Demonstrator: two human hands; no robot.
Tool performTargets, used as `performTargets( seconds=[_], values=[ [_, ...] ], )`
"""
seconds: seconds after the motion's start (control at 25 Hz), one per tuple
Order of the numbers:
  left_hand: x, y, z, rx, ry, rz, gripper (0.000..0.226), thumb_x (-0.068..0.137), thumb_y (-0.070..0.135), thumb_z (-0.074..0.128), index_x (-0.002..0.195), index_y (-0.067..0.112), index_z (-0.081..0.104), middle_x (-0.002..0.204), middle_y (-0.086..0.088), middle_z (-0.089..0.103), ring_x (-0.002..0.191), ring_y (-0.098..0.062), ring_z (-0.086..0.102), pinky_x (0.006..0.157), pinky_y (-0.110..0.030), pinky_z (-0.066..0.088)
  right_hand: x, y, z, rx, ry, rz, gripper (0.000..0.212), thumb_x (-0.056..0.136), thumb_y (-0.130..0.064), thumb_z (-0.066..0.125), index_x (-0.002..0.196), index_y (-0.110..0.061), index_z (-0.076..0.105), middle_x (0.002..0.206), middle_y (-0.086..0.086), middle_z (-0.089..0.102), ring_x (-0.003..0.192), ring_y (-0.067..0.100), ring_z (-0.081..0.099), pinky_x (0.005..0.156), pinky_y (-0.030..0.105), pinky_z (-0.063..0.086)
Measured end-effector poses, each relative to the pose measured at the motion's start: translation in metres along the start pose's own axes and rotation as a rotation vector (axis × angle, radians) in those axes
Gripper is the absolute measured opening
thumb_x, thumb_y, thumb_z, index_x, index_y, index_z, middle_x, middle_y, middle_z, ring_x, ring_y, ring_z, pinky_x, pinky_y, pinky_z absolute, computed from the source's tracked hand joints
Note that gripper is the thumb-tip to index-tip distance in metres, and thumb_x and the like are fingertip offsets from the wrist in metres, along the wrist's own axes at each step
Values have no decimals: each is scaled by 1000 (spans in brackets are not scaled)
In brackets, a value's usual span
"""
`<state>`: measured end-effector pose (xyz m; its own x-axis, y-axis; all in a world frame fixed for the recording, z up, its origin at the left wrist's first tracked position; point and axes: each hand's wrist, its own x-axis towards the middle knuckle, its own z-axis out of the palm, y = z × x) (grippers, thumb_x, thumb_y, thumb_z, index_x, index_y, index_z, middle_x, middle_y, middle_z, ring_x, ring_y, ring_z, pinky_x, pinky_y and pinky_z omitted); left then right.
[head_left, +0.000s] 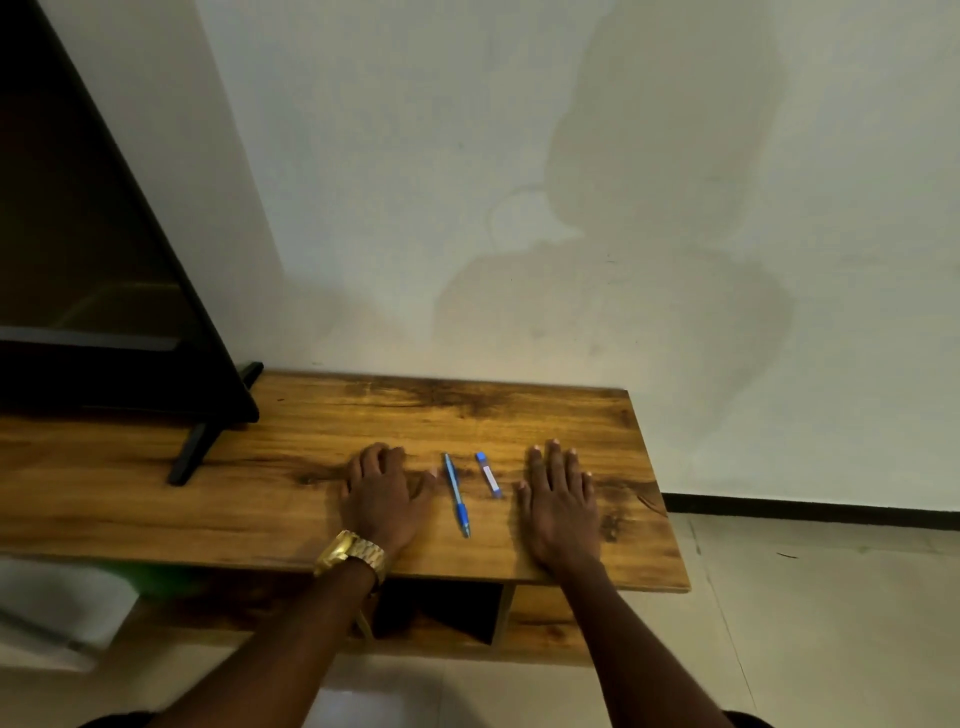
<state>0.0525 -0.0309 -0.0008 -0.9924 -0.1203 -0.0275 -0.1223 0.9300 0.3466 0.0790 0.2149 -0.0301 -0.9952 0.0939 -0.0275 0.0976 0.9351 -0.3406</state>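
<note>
Hands (387, 499) (561, 506) beside pen (457, 493), perhaps lead case (488, 475)

Brown wood-grain desk (363, 410)
A blue plastic pen (456, 494) and small blue-and-white tube (488, 474) lie between the left hand (387, 499) and right hand (561, 506); a black screen foot (195, 453) stands leftward

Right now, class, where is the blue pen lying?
In the head view the blue pen lies on the wooden table, just right of the left hand and left of a small blue case.
</note>
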Motion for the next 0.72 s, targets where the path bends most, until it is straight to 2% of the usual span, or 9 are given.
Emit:
performTargets(
  seconds=[0.04, 0.12, 0.28, 0.4, 0.48, 0.56, 0.64, 0.72],
  values=[
    [-1, 14, 1, -22, 47, -39, 68, 96, 74, 57, 138, 21, 66, 152, -11, 57, 144, -34, 48, 117, -48, 42, 0, 0, -1, 5, 2, 3, 69, 115, -57, 16, 176, -30, -2, 185, 4, -11, 171, 28, -15, 139, 53, 1],
    [-4, 38, 2, -14, 20, -75, 67, 91, 79, 59, 122, 21, 72, 137, -9, 62, 130, -33, 57, 108, -46, 50, -2, -1, -2, 4, -6, 8, 69, 115, -57, 17, 175, -29, -3, 185, 5, -13, 170, 29, -16, 139, 53, 1],
    [-5, 57, 1, 55, -68, -50, 52, 100, 63, 61, 121, 18, 76, 136, -12, 63, 128, -33, 62, 101, -44, 57, -10, -7, -10, 3, -75, 30, 69, 117, -51, 26, 176, -26, 1, 185, 6, -12, 171, 31, -14, 139, 55, 1],
    [-2, 46, -4, -38, -91, 1, 42, 108, 44, 58, 109, 7, 79, 123, -18, 73, 122, -35, 67, 97, -44, 55, -19, -19, -25, 81, -144, 76, 71, 116, -39, 40, 176, -19, 9, 186, 10, -4, 172, 35, -8, 139, 57, 4],
    [-3, 32, -12, -270, -96, -18, 39, 112, 32, 53, 104, 2, 76, 108, -19, 79, 110, -37, 73, 92, -46, 57, -25, -31, -41, 168, -161, 121, 70, 115, -31, 46, 175, -12, 14, 185, 16, 8, 172, 38, 3, 138, 57, 12],
    [-11, 20, -24, -747, -144, -136, 34, 116, 28, 50, 108, 3, 71, 97, -15, 81, 92, -30, 79, 84, -45, 64, -31, -43, -63, 242, -125, 122, 68, 115, -29, 51, 172, -8, 22, 178, 20, 29, 166, 40, 26, 133, 52, 29],
    [-21, 12, -36, -1243, -216, -220, 27, 116, 26, 49, 110, 6, 67, 89, -9, 82, 78, -19, 80, 71, -33, 67, -37, -54, -83, 390, -36, 98, 61, 115, -31, 54, 168, -10, 34, 166, 18, 52, 152, 36, 51, 119, 42, 45],
    [-22, 7, -45, -1538, -215, -207, 22, 115, 22, 49, 108, 10, 66, 82, -3, 75, 69, -10, 72, 64, -24, 62, -47, -66, -95, 557, 75, 92, 50, 114, -33, 55, 161, -16, 48, 154, 13, 66, 140, 29, 64, 104, 34, 49]
  ],
)
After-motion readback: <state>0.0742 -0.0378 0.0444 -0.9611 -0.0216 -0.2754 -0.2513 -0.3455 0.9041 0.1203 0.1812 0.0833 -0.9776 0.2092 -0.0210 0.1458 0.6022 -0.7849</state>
